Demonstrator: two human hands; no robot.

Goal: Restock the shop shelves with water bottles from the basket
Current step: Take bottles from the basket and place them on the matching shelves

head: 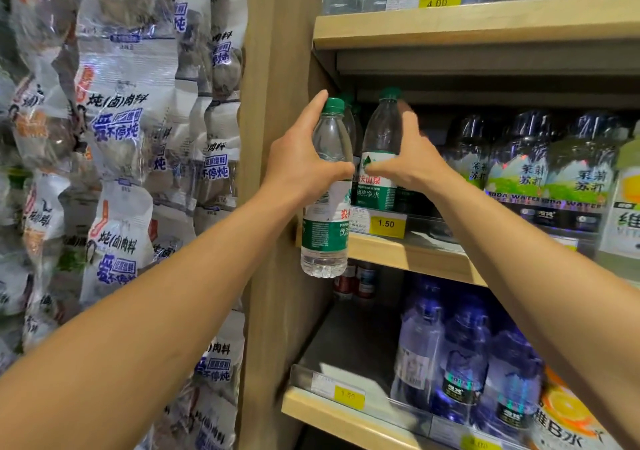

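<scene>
Both forearms bare to frame edge; no sleeves; left hand [304,159], right hand [412,162] ungloved.

Two hands show mid-frame, the left hand [300,164] and the right hand [412,162]. Each grips one green-capped water bottle: one [325,207] hangs in front of the shelf edge, the other [379,159] stands on the middle shelf [433,259], with at least one more green cap behind them. Three wooden shelves are visible at right. Four yellow price tags show: 4.00 [439,1] on top, 1.50 [387,224] mid-frame, and two on the bottom shelf edge. Three blue bottles [465,356] stand at lower right. The packets at left are too many to count.
</scene>
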